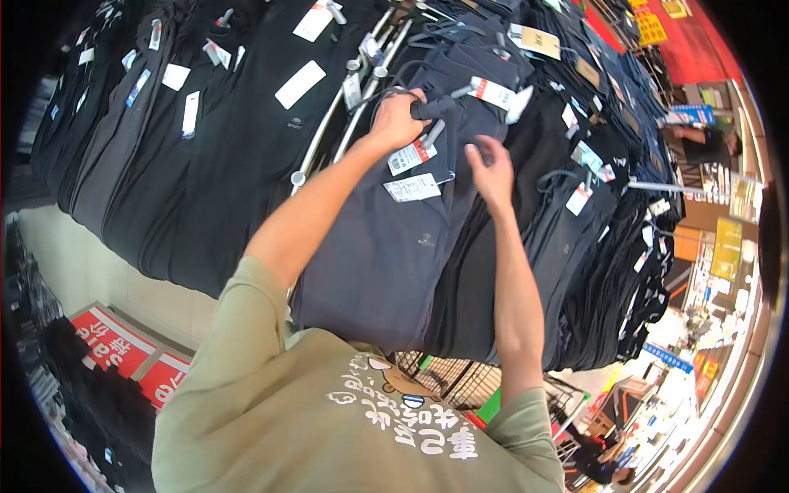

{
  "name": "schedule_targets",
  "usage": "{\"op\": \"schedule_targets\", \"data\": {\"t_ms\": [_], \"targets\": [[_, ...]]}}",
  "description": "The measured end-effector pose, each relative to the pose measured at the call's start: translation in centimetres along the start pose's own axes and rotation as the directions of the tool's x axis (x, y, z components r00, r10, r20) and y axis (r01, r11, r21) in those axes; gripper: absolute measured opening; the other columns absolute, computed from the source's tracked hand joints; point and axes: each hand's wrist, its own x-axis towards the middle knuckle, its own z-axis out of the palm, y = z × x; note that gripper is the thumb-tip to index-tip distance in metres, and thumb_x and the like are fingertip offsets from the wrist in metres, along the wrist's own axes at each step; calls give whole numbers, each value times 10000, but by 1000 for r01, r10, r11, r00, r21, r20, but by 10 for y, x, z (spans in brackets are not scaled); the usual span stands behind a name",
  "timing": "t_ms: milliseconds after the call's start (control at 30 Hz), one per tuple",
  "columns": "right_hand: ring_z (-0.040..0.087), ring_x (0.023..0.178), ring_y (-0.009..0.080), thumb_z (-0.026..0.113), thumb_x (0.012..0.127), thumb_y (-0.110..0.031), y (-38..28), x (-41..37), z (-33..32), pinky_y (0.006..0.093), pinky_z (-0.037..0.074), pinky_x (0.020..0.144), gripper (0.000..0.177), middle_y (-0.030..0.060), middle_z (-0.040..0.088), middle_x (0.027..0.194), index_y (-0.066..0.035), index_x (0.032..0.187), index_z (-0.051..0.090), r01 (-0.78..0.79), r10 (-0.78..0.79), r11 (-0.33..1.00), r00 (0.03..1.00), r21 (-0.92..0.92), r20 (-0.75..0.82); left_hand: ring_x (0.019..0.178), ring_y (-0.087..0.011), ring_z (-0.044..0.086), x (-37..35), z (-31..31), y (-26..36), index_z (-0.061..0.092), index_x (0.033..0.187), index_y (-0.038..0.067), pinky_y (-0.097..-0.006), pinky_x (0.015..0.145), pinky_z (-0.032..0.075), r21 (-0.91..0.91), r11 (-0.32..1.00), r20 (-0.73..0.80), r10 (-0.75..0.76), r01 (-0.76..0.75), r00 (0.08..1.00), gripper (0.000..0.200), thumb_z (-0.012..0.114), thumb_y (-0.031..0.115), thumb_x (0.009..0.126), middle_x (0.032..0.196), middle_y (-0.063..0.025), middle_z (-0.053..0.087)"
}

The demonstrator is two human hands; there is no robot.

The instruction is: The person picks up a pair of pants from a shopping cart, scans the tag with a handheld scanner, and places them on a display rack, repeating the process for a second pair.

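My left hand [398, 122] is closed on the waistband of dark grey trousers [370, 255], which hang down in front of me. Paper tags [413, 187] dangle from the waist, just below that hand. Grey clips or tag fasteners show beside the fingers. To the right, my right hand [493, 171] is raised with thumb and fingers apart and nothing between them. It is close to the right side of the grey trousers and to a neighbouring black pair [485, 246].
Black trousers [238, 164] hang packed on the left, and more dark pairs [567, 238] on the right. Metal rack rails [341, 115] run between them. A wire cart [460, 380] stands below. Red sale signs [115, 341] are at lower left. Other people are at far right.
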Motion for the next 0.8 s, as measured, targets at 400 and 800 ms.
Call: {"op": "schedule_targets", "data": {"t_ms": [400,800], "targets": [[623,784,99,739,781,5,-73,-143,-68,252,514,712,234,56,668,889,33,983,625,-213,173,460,974,862,148,1204,-220,527,-87,-83,72,296,1441,16,-360,1008,441,-565,575,698,-51,592,715,687,660,77,862,1330,-120,508],[591,845,81,690,872,-192,-86,-148,-73,259,469,759,226,21,662,930,-1,988,656,-483,174,664,842,571,510,934,-85,483,-149,-90,52,538,957,114,-247,833,413,-654,687,560,157,317,813,341,795,99,733,949,29,504]]}}
